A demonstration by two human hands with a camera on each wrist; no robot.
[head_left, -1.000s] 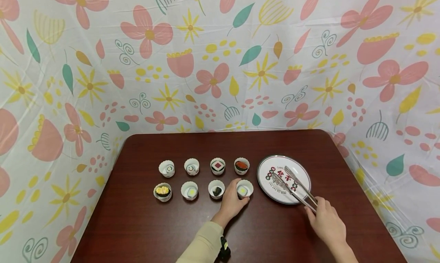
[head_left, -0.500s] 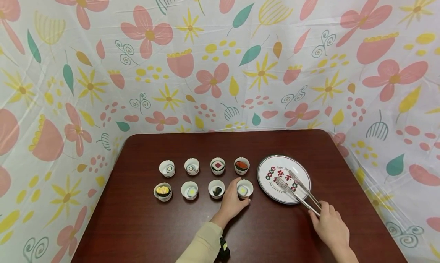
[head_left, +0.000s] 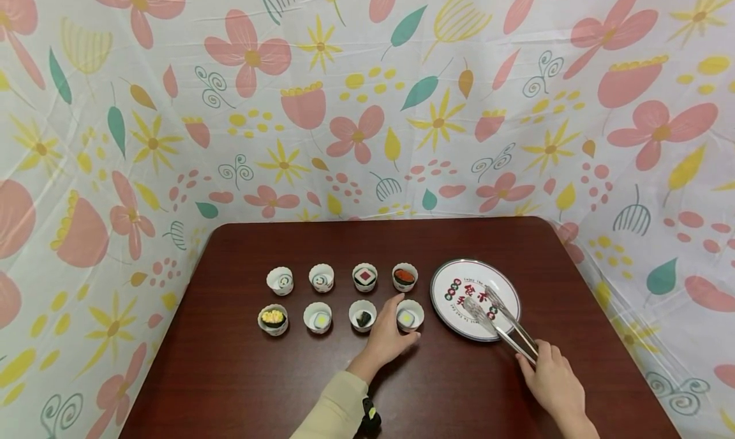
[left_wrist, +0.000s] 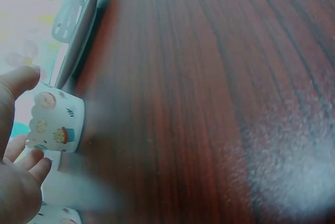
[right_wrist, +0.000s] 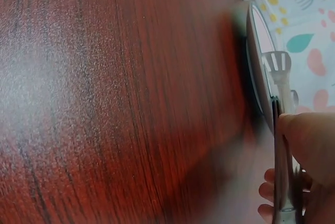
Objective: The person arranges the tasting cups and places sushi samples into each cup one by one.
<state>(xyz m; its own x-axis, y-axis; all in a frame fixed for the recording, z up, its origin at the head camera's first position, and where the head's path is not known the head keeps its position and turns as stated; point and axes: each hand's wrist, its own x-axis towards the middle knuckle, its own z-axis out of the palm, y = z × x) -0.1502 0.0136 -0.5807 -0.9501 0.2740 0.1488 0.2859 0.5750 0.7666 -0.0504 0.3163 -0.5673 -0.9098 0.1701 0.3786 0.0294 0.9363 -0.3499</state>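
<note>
Beside the front-right paper baking cup [head_left: 420,311], which holds a white piece with a yellow-green centre, my left hand [head_left: 386,337] has its thumb and fingers spread. In the left wrist view a gap shows between the thumb [left_wrist: 25,79] and the patterned cup wall [left_wrist: 57,122]; whether the fingers touch it is hard to tell. My right hand [head_left: 554,378] grips metal tongs [head_left: 521,344], tips apart, over the white plate [head_left: 445,318] with red print and a dark rim. The right wrist view shows the tongs [right_wrist: 282,166] between thumb and fingers.
Several more paper cups stand in two rows to the left, holding sushi-like pieces, such as one with yellow topping [head_left: 272,316] and one with orange-red topping [head_left: 404,276]. The dark wooden table [head_left: 241,388] meets a flowered cloth [head_left: 356,184] at the back and sides.
My right hand has drawn slightly right and down, and the tong tips have shifted right over the plate. The left thumb has eased a little away from the cup.
</note>
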